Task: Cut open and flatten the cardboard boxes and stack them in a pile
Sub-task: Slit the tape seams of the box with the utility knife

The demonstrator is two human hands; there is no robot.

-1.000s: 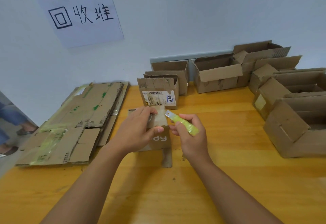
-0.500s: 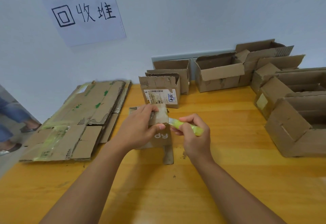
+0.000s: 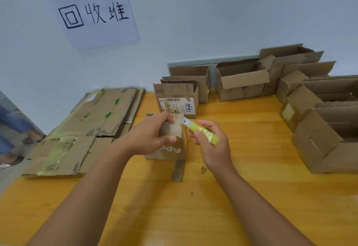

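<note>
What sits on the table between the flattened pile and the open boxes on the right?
In the head view: the small box, gripped by the left hand, the right hand holding the yellow cutter, and a labelled box behind.

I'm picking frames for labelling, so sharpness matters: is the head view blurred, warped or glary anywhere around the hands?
Head view: mostly sharp, with lettering legible on the small box; slight blur softens the taped flap by the left hand and the cutter in the right hand. Wide-angle distortion tilts the wall sign. Lighting is soft, with faint shadows and mild sheen on the table.
</note>
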